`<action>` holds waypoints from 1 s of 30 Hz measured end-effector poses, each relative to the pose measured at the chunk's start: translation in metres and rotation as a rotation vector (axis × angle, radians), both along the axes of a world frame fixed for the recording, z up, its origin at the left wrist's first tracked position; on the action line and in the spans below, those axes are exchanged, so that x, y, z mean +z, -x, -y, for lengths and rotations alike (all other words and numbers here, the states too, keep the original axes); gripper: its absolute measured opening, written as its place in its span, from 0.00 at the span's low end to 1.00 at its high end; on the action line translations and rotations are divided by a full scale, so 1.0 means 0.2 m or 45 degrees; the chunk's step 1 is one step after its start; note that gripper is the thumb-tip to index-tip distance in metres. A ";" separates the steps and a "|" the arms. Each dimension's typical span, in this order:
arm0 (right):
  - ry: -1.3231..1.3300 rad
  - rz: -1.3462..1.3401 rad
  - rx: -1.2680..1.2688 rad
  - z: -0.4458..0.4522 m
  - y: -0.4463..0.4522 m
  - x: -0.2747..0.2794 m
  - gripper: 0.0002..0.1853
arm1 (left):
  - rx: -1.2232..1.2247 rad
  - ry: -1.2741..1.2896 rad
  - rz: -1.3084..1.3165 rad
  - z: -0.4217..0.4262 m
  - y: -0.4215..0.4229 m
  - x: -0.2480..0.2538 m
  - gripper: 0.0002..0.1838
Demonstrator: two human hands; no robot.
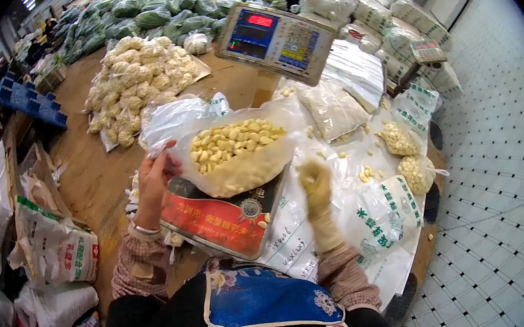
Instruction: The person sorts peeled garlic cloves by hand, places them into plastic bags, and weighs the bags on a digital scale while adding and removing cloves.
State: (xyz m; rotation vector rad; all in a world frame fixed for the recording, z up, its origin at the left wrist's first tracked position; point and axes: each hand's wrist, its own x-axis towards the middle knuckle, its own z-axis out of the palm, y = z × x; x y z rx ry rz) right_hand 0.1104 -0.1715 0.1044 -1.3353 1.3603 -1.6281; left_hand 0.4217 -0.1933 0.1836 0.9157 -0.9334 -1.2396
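Observation:
A clear plastic bag [232, 189] of peeled garlic cloves [231, 147] lies tilted on the red and black pan [215, 223] of a weighing scale. My left hand [160, 170], bare, is at the bag's left edge, its fingers closed on the plastic. Over the white sacks just right of the bag is my right hand [317, 186], in a pale yellowish glove. Motion smears its fingers, so whether they hold anything is unclear. Behind the bag stands the scale's display [277, 41], with lit red digits. A few loose cloves lie on the pan's right edge.
Filled bags of cloves [416, 174] and loose cloves lie on printed white sacks [379, 217] to the right. A heap of bagged garlic [131, 82] sits back left, with green bundles [156, 13] beyond. Crumpled plastic bags [176, 117] lie behind my left hand. A second scale [427, 51] stands back right.

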 end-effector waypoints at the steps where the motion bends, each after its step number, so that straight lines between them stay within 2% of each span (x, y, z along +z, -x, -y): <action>1: -0.155 -0.249 -0.051 -0.12 -0.06 0.00 0.24 | -0.057 0.017 0.026 -0.01 -0.02 -0.03 0.14; 2: 0.061 -0.633 0.040 -0.20 -0.12 -0.03 0.25 | -0.082 0.014 0.025 -0.01 -0.03 -0.05 0.14; 3: 0.156 -0.780 0.262 -0.25 -0.19 0.02 0.27 | -0.089 0.031 0.033 -0.02 -0.04 -0.08 0.14; 4: 0.208 -1.146 0.318 -0.30 -0.24 -0.01 0.26 | -0.094 0.048 0.043 -0.04 -0.02 -0.06 0.14; 6: 0.305 -1.301 0.438 -0.27 -0.23 -0.16 0.21 | -0.074 -0.008 0.077 -0.09 0.01 -0.03 0.13; 8: 0.302 -1.316 0.338 -0.17 -0.07 -0.25 0.14 | 0.024 0.027 0.031 -0.15 -0.01 -0.02 0.12; 9: 0.210 -1.480 0.128 -0.14 0.02 -0.27 0.10 | 0.037 0.040 0.038 -0.19 -0.03 -0.01 0.12; 10: 0.117 -1.633 -0.087 -0.11 0.10 -0.27 0.07 | 0.241 0.149 0.311 -0.24 -0.05 -0.01 0.11; 11: 0.127 -1.486 -0.171 -0.09 0.13 -0.20 0.06 | 0.447 0.259 0.581 -0.29 -0.06 0.01 0.11; 12: 0.142 -1.338 -0.255 -0.09 0.13 -0.07 0.05 | 0.464 0.279 0.581 -0.33 -0.04 0.04 0.11; 13: 0.139 -1.125 -0.012 -0.11 0.05 0.13 0.05 | 0.390 0.500 0.647 -0.38 0.00 0.08 0.11; 14: 0.367 -0.852 0.185 -0.12 -0.04 0.28 0.07 | 0.314 0.719 0.712 -0.40 0.05 0.10 0.11; 15: 0.520 -0.765 0.384 -0.14 -0.14 0.48 0.09 | 0.187 0.744 0.798 -0.40 0.10 0.10 0.12; 16: 0.621 -0.697 0.448 -0.12 -0.24 0.58 0.10 | 0.057 0.771 0.886 -0.39 0.15 0.11 0.14; 17: 0.601 -0.696 0.499 -0.08 -0.32 0.66 0.09 | 0.034 0.769 1.046 -0.37 0.21 0.14 0.14; 18: 0.474 -0.879 0.508 0.00 -0.38 0.68 0.11 | 0.012 0.764 1.204 -0.34 0.28 0.17 0.15; 20: 0.071 -1.516 0.611 0.22 -0.45 0.69 0.11 | 0.143 0.944 1.625 -0.24 0.40 0.12 0.17; 21: 0.092 -1.522 0.594 0.32 -0.47 0.63 0.11 | 0.158 0.967 1.626 -0.18 0.43 0.08 0.17; 23: -0.258 -1.700 0.733 0.54 -0.51 0.48 0.07 | 0.138 0.862 2.276 -0.09 0.48 -0.03 0.14; 24: -0.238 -1.708 0.716 0.58 -0.51 0.43 0.07 | 0.162 0.879 2.276 -0.07 0.49 -0.08 0.14; 26: -0.240 -1.867 0.672 0.60 -0.53 0.32 0.08 | -0.067 0.872 2.487 -0.06 0.50 -0.17 0.10; 28: -0.445 -1.736 0.757 0.59 -0.56 0.25 0.18 | -0.203 0.904 2.296 -0.10 0.50 -0.19 0.06; 30: -0.229 -1.266 0.287 0.51 -0.59 0.12 0.20 | -0.212 0.897 2.321 -0.14 0.51 -0.15 0.06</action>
